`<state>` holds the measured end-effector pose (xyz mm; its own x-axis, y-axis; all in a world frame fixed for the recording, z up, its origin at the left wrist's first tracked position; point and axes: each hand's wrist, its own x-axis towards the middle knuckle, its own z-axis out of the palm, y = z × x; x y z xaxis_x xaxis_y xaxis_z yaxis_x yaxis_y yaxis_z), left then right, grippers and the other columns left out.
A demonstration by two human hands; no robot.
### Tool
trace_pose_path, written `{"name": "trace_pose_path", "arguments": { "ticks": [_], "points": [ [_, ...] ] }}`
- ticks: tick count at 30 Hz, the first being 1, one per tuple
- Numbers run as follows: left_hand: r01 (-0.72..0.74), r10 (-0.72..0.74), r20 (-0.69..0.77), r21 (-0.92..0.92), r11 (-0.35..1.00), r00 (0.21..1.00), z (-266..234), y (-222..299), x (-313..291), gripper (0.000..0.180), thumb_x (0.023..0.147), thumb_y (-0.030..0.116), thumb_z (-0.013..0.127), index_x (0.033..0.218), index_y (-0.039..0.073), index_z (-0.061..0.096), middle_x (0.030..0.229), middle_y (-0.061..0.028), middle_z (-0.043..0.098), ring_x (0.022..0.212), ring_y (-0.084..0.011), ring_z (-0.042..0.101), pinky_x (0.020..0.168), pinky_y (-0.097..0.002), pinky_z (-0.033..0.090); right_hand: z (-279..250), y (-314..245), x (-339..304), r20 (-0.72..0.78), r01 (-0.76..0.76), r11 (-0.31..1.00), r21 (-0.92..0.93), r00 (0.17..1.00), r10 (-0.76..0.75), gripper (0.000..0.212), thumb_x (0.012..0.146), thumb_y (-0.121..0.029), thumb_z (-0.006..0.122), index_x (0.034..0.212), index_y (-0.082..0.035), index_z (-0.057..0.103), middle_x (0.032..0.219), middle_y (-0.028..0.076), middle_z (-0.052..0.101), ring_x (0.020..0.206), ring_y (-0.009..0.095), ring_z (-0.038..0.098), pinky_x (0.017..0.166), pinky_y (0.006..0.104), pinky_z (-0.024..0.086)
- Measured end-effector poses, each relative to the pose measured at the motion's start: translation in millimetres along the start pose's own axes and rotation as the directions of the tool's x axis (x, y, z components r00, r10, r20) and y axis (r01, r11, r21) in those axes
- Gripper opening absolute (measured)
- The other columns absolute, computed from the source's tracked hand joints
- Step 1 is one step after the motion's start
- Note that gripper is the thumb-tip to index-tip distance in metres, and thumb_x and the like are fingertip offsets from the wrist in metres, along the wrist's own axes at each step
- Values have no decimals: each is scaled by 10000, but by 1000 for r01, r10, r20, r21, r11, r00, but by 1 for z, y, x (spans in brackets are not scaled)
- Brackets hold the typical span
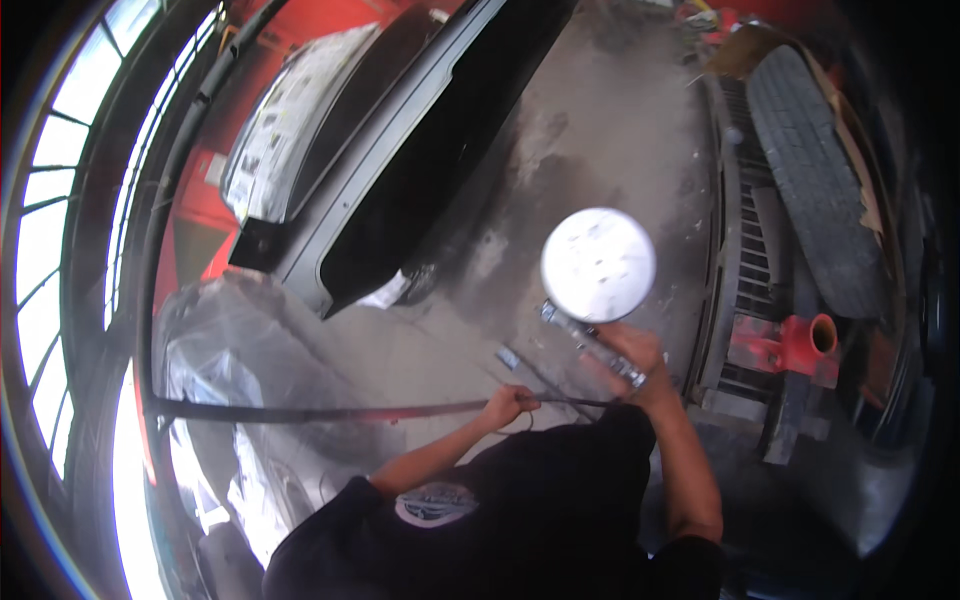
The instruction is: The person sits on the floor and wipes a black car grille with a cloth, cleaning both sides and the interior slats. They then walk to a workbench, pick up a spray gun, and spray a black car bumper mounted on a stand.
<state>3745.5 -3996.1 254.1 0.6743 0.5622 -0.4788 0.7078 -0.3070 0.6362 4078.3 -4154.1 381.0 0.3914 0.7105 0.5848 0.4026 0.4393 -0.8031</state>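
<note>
A spray gun with a bright metal body is gripped in my right hand, fingers wrapped round it. Its round white cup sits above the gun, with small dark specks on top. To the left, my left hand is closed on a thin dark hose in front of my body. The hose leads right toward my right wrist. How it joins the gun is hidden.
A long grey and black vehicle panel stands ahead on the left. Clear plastic sheeting covers something below it. On the right are a slatted metal grating, a dark ribbed piece and a red stand with a round socket.
</note>
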Motion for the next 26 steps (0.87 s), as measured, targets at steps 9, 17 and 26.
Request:
{"name": "trace_pose_path", "arguments": {
  "ticks": [9,17,26],
  "points": [
    [25,-18,-250,24,999,968,30,-26,-11,274,876,277,779,996,31,762,984,-177,750,971,-380,707,866,-461,548,-32,20,73,34,-5,999,-39,999,6,426,860,-151,785,1210,74,695,985,191,757,765,312,737,717,364,564],
    [201,-117,-473,130,971,873,-18,-29,-88,240,868,212,723,1074,90,748,1109,-164,713,1095,-396,658,920,-515,537,-6,-31,143,57,-83,989,126,995,76,376,954,-237,702,1140,89,702,941,143,752,637,146,615,607,295,479],
    [192,-88,-504,158,969,859,-60,-29,-139,139,875,124,667,987,122,749,989,-154,685,1023,-405,661,879,-520,537,21,-69,155,-24,-78,975,207,996,84,426,955,-255,722,1166,112,679,991,182,760,629,168,636,576,305,484]
  ]
}}
